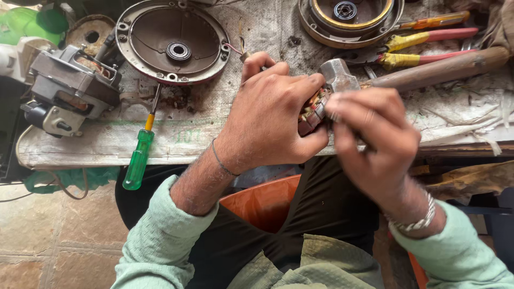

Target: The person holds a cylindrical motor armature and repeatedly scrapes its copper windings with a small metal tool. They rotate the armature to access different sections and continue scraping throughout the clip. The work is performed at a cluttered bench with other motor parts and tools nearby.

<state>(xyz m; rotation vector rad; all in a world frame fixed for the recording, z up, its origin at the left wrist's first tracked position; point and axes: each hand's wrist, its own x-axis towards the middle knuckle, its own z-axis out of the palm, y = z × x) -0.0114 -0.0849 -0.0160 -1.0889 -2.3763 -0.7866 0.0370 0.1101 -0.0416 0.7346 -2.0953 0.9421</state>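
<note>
Pale green sleeves (pixel 160 241) frame the bottom of the view as a person seated at a low workbench (pixel 176 136) works on a small motor part (pixel 313 112), a wound core showing copper-coloured wire, held just above the bench edge at about 1 o'clock from the lap. Left hand (pixel 267 115) is curled closed around the part, fingers wrapped over its top and thumb under it; right hand (pixel 375 136), blurred, has its fingertips pinched together at the part's right end, though what they grip is too blurred to tell. Judging by the pose, the step in hand is fine work on the winding or its leads, and the next move looks to call for a steady hold by the left hand while the right picks precisely. A hammer (pixel 407 75) lies touching distance behind the hands at 2 o'clock, its head just beside the part, crowding the right hand's room. Pliers with yellow and red grips (pixel 423 45) rest beyond it. At 11 o'clock sits a round motor cover (pixel 174 40); a green-handled screwdriver (pixel 138 158) hangs over the bench edge at 9 o'clock, and a grey motor block (pixel 72 91) stands at 10 o'clock. An orange bucket (pixel 262 203) sits between the knees.
</note>
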